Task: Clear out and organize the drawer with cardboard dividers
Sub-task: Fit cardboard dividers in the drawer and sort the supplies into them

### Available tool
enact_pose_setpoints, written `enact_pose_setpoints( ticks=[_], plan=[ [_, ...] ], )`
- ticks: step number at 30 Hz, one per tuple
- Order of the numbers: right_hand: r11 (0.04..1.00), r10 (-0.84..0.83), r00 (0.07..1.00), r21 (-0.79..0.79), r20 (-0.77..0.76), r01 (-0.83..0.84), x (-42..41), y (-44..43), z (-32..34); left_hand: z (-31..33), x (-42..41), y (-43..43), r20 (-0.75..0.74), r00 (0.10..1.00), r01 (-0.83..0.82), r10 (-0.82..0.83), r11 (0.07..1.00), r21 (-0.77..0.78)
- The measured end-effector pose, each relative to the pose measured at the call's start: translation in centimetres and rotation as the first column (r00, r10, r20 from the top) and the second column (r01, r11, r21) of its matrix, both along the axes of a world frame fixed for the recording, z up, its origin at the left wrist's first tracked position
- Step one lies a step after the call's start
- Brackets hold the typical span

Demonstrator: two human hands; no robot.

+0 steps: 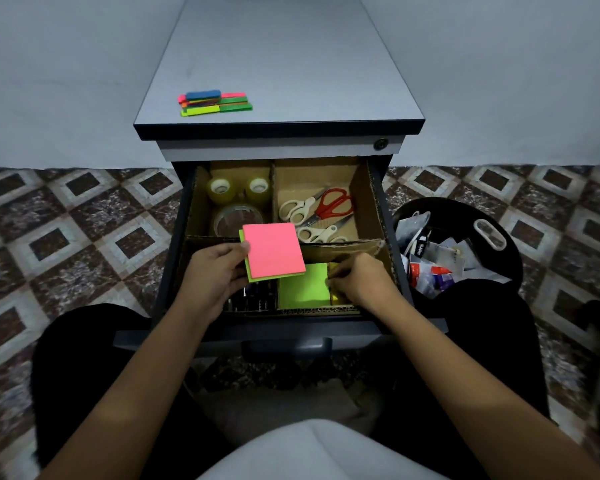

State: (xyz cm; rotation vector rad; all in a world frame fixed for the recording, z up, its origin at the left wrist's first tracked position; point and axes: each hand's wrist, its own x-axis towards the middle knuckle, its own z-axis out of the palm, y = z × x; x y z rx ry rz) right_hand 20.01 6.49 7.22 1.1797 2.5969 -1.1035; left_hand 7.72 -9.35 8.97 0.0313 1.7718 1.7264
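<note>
Nearest, left grip (215, 271) is clasping a pink pad (272, 251) over the drawer (178, 220); right grip (359, 278) is pinching a yellow pad (334, 270).

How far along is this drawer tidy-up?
Done: cardboard dividers are in, tape rolls occupy the back-left compartment, scissors the back-right, and rubbish sits in the bin. In hand: the left hand holds a pink pad above the drawer while the right hand pinches a yellow pad beside a green pad in the front compartment. Still to do: placing the pink pad, and probably the coloured strips on the cabinet top.
</note>
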Motion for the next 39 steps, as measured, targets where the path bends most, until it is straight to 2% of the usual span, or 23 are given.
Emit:
enact_pose_setpoints(
  ticks=[2,4,5,7,8,11,15,21,24,29,39],
  plan=[
    [0.999,-0.047,0.999,0.003,-0.028,0.047,-0.1,0.2,0.2,0.0,0.1,0.1,0.010,1.000,0.026,-0.027,1.000,0.010],
    [0.993,-0.105,0.987,-0.066,-0.122,0.097,-0.3,0.4,0.4,0.1,0.4,0.4,0.032,0.998,0.052,-0.053,0.998,0.032],
    [0.976,-0.160,0.968,-0.176,-0.193,0.126,-0.3,0.4,0.8,0.2,0.6,0.5,0.044,0.997,0.066,-0.068,0.997,0.045],
    [0.880,-0.280,0.920,-0.457,-0.275,0.131,-0.3,0.4,1.8,0.3,1.0,0.9,0.076,0.992,0.092,-0.097,0.994,0.065],
    [0.842,-0.303,0.910,-0.527,-0.283,0.116,-0.3,0.4,2.2,0.4,1.3,1.2,0.095,0.990,0.102,-0.109,0.992,0.078],
    [0.809,-0.302,0.915,-0.580,-0.267,0.098,0.0,0.7,2.7,0.5,1.7,2.0,0.134,0.983,0.111,-0.126,0.987,0.114],
    [0.694,-0.390,0.891,-0.710,-0.234,0.117,0.9,1.4,2.8,0.6,2.1,2.8,0.174,0.971,0.144,-0.167,0.980,0.135],
    [0.727,-0.474,0.845,-0.651,-0.246,0.218,1.9,3.2,2.8,-0.1,2.7,3.5,0.202,0.960,0.179,-0.195,0.979,0.098],
    [0.681,-0.545,0.797,-0.692,-0.261,0.239,2.4,4.3,3.1,-0.6,2.9,4.0,0.159,0.961,0.229,-0.227,0.973,0.007],
    [0.701,-0.550,0.779,-0.674,-0.301,0.234,2.6,4.7,3.7,-1.1,4.2,5.8,0.078,0.928,0.372,-0.365,0.915,-0.152],
    [0.708,-0.561,0.764,-0.664,-0.318,0.243,2.9,4.5,3.4,-2.7,4.7,7.4,-0.002,0.915,0.373,-0.403,0.849,-0.375]
  ],
)
